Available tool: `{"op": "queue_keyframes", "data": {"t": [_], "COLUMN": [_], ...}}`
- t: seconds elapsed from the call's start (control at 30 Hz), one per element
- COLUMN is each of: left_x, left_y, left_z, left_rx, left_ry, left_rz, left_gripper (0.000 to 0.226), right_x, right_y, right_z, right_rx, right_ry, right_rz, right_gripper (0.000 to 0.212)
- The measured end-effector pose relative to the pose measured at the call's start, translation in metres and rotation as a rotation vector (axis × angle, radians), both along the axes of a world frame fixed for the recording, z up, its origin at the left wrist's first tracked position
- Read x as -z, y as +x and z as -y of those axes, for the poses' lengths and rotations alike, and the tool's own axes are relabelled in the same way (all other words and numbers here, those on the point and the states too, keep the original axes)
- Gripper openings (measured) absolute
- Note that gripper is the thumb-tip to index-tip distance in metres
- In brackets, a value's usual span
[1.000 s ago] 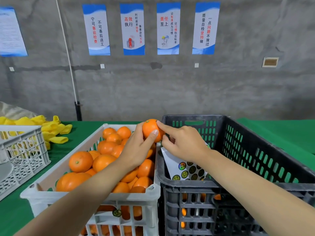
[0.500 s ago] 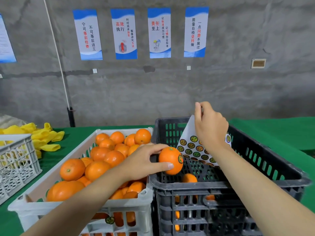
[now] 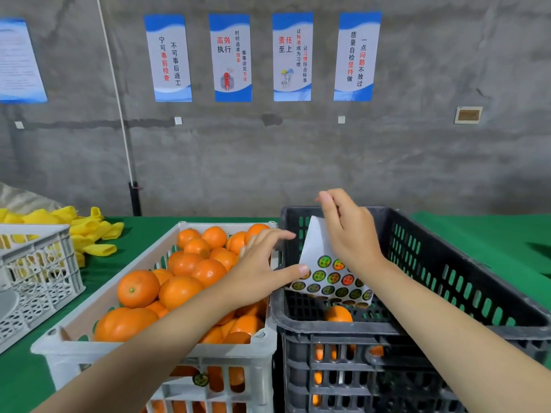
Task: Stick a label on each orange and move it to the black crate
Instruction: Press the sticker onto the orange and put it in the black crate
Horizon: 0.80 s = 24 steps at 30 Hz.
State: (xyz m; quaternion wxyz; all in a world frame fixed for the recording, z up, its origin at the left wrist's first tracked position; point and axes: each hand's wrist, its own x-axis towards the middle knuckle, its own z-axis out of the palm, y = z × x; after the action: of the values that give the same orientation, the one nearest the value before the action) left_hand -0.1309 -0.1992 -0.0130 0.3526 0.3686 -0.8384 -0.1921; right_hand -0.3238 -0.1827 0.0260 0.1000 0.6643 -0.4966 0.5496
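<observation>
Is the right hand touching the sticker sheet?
Touching. The head view shows the right hand pinching the sticker sheet near its top, holding it up.

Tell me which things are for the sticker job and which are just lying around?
For the job: oranges, white crate, black crate, sticker sheet pinched by the right hand, left hand.
Just lying about: yellow pile, small white basket, wall posters.
</observation>
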Motion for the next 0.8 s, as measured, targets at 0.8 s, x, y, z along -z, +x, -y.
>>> {"op": "queue_keyframes", "data": {"t": [0.8], "left_x": [-0.012], "left_y": [-0.006], "left_z": [0.002], "left_rx": [0.128], "left_ry": [0.545], "left_rz": [-0.805], "left_gripper": [0.033], "right_x": [0.012], "right_y": [0.021], "right_z": [0.000], "right_rx": [-0.057], "right_ry": [-0.098], "right_rz": [-0.452], "right_gripper": [0.025]}}
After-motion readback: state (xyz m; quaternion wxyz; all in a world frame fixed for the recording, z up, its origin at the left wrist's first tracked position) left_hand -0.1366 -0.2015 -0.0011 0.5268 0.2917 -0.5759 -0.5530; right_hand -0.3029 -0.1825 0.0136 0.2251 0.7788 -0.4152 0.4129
